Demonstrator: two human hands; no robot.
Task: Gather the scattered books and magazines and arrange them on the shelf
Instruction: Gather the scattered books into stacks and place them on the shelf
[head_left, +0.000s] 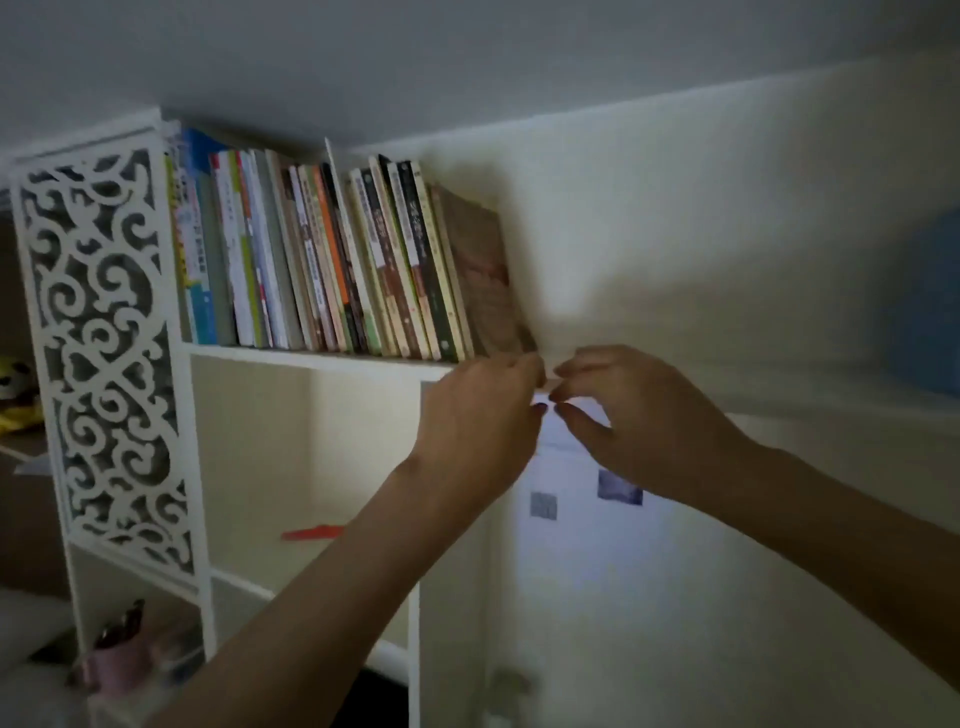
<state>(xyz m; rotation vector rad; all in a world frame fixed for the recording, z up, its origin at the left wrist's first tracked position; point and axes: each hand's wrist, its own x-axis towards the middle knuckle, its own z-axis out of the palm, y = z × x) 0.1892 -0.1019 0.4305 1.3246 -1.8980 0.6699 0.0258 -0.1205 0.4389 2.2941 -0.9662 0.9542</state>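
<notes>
A: The hands are meeting at the 3 o'clock end of the shelf (322, 358) edge. The left hand (480, 421) is curling its fingers at the foot of the last book (485, 280); the right hand (631, 415) is pinching with fingertips just beside it. What the right one is pinching I can't tell, as it is blurred; maybe the book's lower corner, maybe only the shelf lip.

B: And the books (322, 254)?

A: They are standing in a row on the top shelf, all leaning toward 11 o'clock. The last book is tilting with them, its brown cover facing out.

B: So how should the step go?

A: I'd judge it is squaring the end book. Pushing its foot in toward 9 o'clock, low down, is closing the gap; a light touch is keeping the row from sliding or toppling off the open end.
</notes>
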